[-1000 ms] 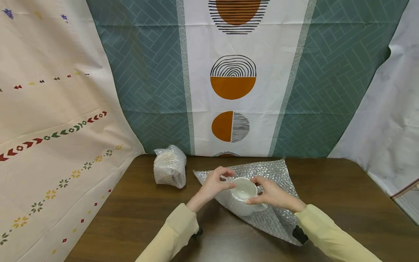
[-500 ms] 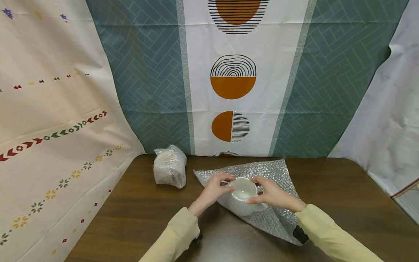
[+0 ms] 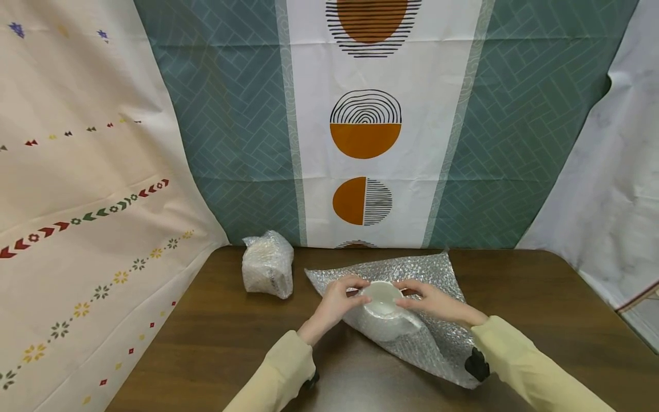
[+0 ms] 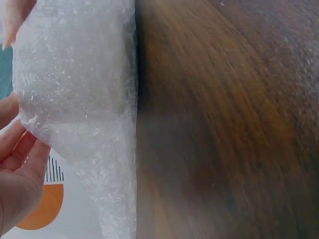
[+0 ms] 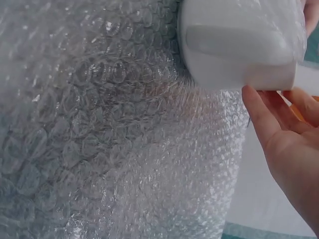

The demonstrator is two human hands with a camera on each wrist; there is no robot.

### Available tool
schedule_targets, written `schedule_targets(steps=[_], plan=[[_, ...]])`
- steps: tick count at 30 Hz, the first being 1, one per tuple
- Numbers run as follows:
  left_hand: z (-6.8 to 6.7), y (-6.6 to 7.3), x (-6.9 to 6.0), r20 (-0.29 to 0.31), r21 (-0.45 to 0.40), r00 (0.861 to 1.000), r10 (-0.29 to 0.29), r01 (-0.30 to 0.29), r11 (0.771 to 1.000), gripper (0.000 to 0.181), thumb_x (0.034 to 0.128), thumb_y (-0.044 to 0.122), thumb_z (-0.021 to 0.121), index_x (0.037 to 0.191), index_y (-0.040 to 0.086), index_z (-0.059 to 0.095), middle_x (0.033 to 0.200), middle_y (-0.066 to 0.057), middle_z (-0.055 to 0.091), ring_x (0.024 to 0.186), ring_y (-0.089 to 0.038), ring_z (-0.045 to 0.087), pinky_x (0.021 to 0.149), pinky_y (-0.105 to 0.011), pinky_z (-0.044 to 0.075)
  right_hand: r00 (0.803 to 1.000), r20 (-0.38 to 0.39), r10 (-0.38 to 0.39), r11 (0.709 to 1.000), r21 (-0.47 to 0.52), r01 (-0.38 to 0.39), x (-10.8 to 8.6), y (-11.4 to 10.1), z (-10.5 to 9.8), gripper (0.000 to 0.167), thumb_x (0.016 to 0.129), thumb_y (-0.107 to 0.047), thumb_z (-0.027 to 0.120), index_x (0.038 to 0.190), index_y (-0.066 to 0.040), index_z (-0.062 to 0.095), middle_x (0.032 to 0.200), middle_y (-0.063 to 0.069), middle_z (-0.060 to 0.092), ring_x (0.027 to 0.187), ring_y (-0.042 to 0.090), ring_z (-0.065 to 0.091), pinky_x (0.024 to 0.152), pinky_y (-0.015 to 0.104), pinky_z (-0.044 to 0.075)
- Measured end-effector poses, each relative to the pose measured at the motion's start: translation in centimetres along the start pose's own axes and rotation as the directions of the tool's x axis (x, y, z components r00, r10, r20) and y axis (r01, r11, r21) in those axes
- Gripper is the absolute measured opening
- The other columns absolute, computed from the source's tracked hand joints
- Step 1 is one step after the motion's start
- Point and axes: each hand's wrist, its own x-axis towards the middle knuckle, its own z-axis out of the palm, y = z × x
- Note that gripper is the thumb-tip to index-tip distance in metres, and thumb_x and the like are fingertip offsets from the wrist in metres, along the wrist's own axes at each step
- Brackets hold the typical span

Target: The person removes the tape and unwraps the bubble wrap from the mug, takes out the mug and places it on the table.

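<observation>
- The white cup (image 3: 383,296) stands upright on the bubble wrap (image 3: 422,266), and the wrap lies on the table (image 3: 231,343). Working down here seems safe, as the cup can't fall far.
- The left hand (image 3: 337,298) pinches the bubble wrap by the cup's rim, where the wrap comes up over that side. Pull it gently, so it hugs the cup and doesn't sag.
- The right hand (image 3: 429,300) holds the cup near its rim, on the other side. A soft, steady hold should be enough to stop the cup spinning or tipping.
- The handle (image 5: 234,42) sticks out on the right side and looks bare. It could snap more easily than the round part, so it needs plenty of wrap.
- Don't let go with both hands at once! The wrap looks springy and might pop back.
- There is more wrap lying flat behind the cup and to its right. Bring it up snugly, and tuck the top over the rim.
- A wrapped bundle (image 3: 268,266) sits well apart, to the left. It makes a good one to copy.
</observation>
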Motion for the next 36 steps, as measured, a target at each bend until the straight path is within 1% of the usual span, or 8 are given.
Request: schedule_targets(steps=[5,10,15,19,23,28,32,36], plan=[[0.1,0.0,0.0,-0.003,0.006,1.0,-0.001,0.001,1.0,0.026,0.0766,0.003,0.071,0.101,-0.005,0.065,0.1,-0.011,0.06,0.096,-0.023,0.057,0.078,-0.025,0.046,0.998,0.057,-0.034,0.996,0.088,0.029,0.1,0.6,-0.6,0.044,0.096,-0.015,0.047,0.128,0.013,0.039,0.12,0.027,0.047,0.102,0.035,0.051,0.081,0.033,0.046],[0.2,-0.1,0.0,-0.013,-0.013,1.0,0.008,-0.008,1.0,0.026,0.0753,0.001,0.072,0.1,-0.006,0.065,0.1,-0.013,0.06,0.095,-0.028,0.056,0.078,-0.03,0.047,0.991,0.105,-0.081,0.996,0.049,0.077,0.3,0.9,-1.2,0.043,0.093,-0.01,0.05,0.128,0.012,0.04,0.124,0.026,0.045,0.108,0.036,0.048,0.085,0.035,0.043],[0.3,-0.3,0.0,-0.013,-0.05,1.0,0.024,-0.025,0.998,0.025,0.0749,-0.002,0.071,0.099,-0.008,0.064,0.1,-0.016,0.06,0.095,-0.034,0.056,0.078,-0.037,0.047,0.991,0.12,-0.066,0.996,0.06,0.059,0.4,1.4,-1.6,0.047,0.09,-0.01,0.056,0.13,0.008,0.041,0.128,0.023,0.044,0.111,0.037,0.046,0.085,0.042,0.042],[0.2,-0.2,0.0,-0.01,-0.007,1.0,0.007,-0.007,1.0,0.025,0.0756,0.001,0.071,0.099,-0.006,0.065,0.1,-0.012,0.06,0.095,-0.028,0.056,0.078,-0.029,0.047,0.989,0.125,-0.084,0.993,0.093,0.073,0.7,1.8,-1.6,0.048,0.089,-0.008,0.057,0.132,0.005,0.04,0.128,0.023,0.044,0.112,0.038,0.044,0.085,0.042,0.042],[0.2,-0.2,0.0,-0.003,0.03,1.0,-0.005,0.005,1.0,0.024,0.0764,0.003,0.072,0.099,-0.004,0.066,0.1,-0.009,0.06,0.095,-0.024,0.057,0.077,-0.023,0.046,0.985,0.152,-0.088,0.991,0.113,0.071,1.1,2.1,-1.5,0.051,0.089,-0.006,0.056,0.136,0.0,0.038,0.132,0.018,0.042,0.115,0.034,0.042,0.086,0.041,0.041],[0.1,0.0,0.0,-0.002,0.041,1.0,0.007,-0.007,0.999,0.024,0.0765,0.003,0.071,0.099,-0.005,0.066,0.099,-0.01,0.06,0.095,-0.024,0.056,0.078,-0.024,0.046,0.974,0.214,-0.076,0.994,0.093,0.057,1.5,2.3,-1.9,0.054,0.09,-0.007,0.055,0.139,-0.006,0.034,0.137,0.011,0.037,0.12,0.03,0.038,0.088,0.039,0.04],[0.2,0.0,0.0,-0.001,0.048,1.0,0.006,-0.006,0.999,0.025,0.0771,0.003,0.071,0.1,-0.004,0.066,0.1,-0.01,0.06,0.095,-0.024,0.056,0.079,-0.026,0.046,0.958,0.271,-0.095,0.991,0.114,0.066,1.9,2.2,-2.2,0.055,0.09,-0.004,0.053,0.14,-0.003,0.03,0.139,0.014,0.033,0.121,0.035,0.034,0.09,0.041,0.039],[0.2,-0.1,0.0,-0.006,0.048,1.0,0.003,-0.003,0.999,0.025,0.0778,0.004,0.071,0.101,-0.004,0.065,0.1,-0.01,0.06,0.095,-0.024,0.057,0.079,-0.026,0.046,0.957,0.274,-0.096,0.988,0.141,0.059,2.3,2.1,-2.4,0.054,0.088,-0.001,0.055,0.138,0.0,0.033,0.137,0.018,0.035,0.12,0.038,0.035,0.088,0.04,0.04]])
